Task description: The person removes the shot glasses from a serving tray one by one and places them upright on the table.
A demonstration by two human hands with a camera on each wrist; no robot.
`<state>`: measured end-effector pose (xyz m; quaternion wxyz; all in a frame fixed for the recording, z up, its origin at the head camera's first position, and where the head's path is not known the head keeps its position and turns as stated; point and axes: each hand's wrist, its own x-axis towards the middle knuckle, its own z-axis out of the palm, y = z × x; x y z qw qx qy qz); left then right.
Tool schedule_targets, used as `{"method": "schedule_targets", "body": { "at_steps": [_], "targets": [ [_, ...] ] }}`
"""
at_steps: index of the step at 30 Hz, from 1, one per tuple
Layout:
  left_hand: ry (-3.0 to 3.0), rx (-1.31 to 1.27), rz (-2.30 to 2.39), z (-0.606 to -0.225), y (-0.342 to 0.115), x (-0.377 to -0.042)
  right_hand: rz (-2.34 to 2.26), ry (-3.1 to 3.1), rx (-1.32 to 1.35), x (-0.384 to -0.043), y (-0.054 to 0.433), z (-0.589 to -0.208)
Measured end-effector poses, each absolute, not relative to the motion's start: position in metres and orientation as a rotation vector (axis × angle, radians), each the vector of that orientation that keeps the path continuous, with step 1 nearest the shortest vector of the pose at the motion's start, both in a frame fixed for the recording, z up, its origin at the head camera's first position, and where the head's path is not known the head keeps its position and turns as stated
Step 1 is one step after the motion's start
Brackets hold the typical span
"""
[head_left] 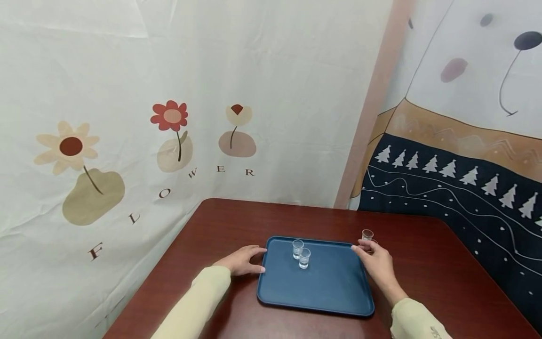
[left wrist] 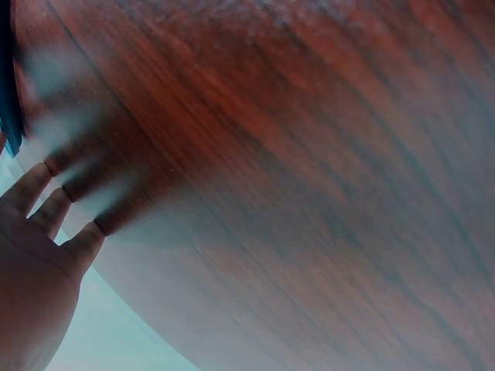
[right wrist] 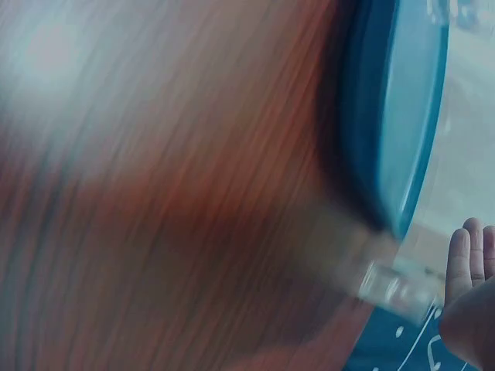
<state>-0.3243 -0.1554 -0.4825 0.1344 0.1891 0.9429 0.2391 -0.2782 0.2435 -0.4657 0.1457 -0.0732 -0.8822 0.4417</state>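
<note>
A blue rectangular tray [head_left: 322, 289] lies on the table. Two clear shot glasses [head_left: 298, 249] [head_left: 304, 259] stand close together on its back left part. My left hand [head_left: 242, 260] is at the tray's left edge, thumb and fingers spread with the tips right at the rim; its fingers look extended in the left wrist view. At the back right corner is my right hand [head_left: 377, 263], its fingertips near the rim and straight fingers [right wrist: 458, 251] showing in the right wrist view. Just behind that hand a third shot glass [head_left: 367, 234] stands on the table, partly hidden by the fingers.
The dark red wooden table [head_left: 241, 221] has rounded back corners. Behind it hangs a white cloth [head_left: 288, 94] printed with flowers and letters. A second cloth [head_left: 423, 188] with a bear and fir trees hangs at the right.
</note>
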Motion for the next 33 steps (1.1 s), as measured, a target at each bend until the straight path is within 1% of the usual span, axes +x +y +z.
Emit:
{"method": "schedule_targets", "body": {
  "at_steps": [11, 24, 33],
  "targets": [
    [2.722, 0.55, 0.705, -0.48, -0.155, -0.323, 1.361, -2.526, -0.083, -0.285, 0.201, -0.47],
    [2.721, 0.555, 0.708, -0.482, -0.154, -0.321, 1.41, -2.627, -0.031, -0.281, 0.159, -0.481],
    [2.737, 0.574, 0.702, -0.483, -0.155, -0.323, 1.455, -2.63, 0.038, -0.286, 0.134, -0.487]
  ]
}}
